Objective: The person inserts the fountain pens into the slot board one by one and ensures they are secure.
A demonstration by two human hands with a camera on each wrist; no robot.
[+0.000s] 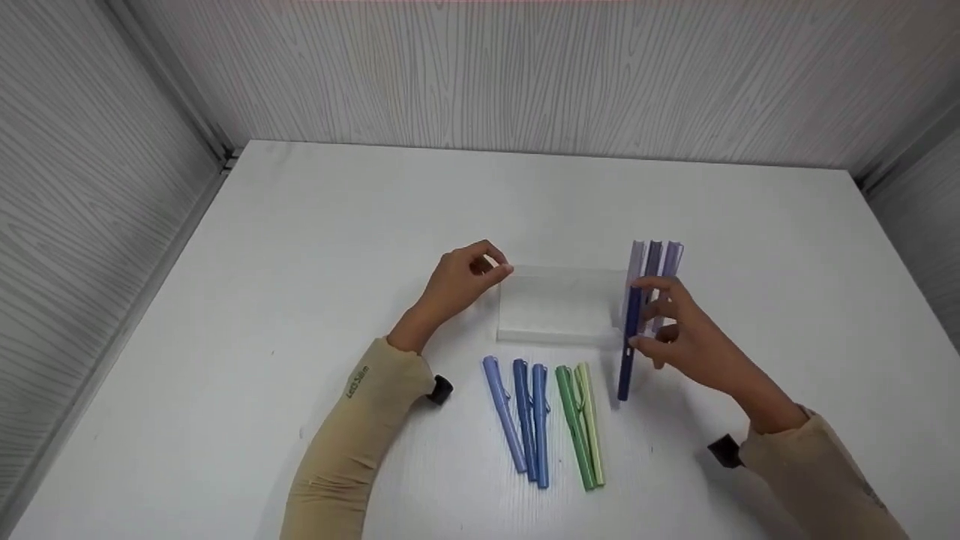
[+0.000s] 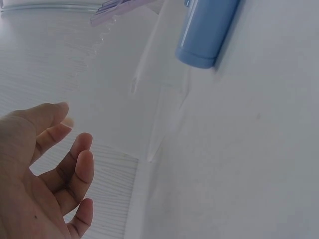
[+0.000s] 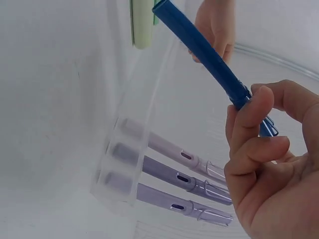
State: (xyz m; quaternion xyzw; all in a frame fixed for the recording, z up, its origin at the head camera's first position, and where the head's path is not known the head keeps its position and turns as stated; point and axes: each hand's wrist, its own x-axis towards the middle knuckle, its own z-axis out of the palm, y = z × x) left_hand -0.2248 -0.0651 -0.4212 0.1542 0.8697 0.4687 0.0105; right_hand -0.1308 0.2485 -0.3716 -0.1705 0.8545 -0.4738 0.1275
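Note:
My right hand [image 1: 679,330] pinches a dark blue pen [image 1: 628,367] between thumb and fingers, its shaft slanting in the right wrist view. It is just in front of a clear plastic pen holder [image 1: 559,335]. Three purple pens stand in the holder's right end: a pale lilac pen [image 3: 172,149], a darker purple pen [image 3: 167,172] and a lavender pen [image 3: 164,199]. At the holder's far left corner, my left hand [image 1: 466,277] pinches the edge between thumb and index finger, the other fingers loosely bent.
In front of the holder on the white table [image 1: 337,195] lie a periwinkle pen [image 1: 504,412], two blue pens [image 1: 540,427], a green pen [image 1: 574,427] and a yellow-green pen [image 1: 592,427]. Wood-grain panels [image 1: 525,75] stand behind and at the sides.

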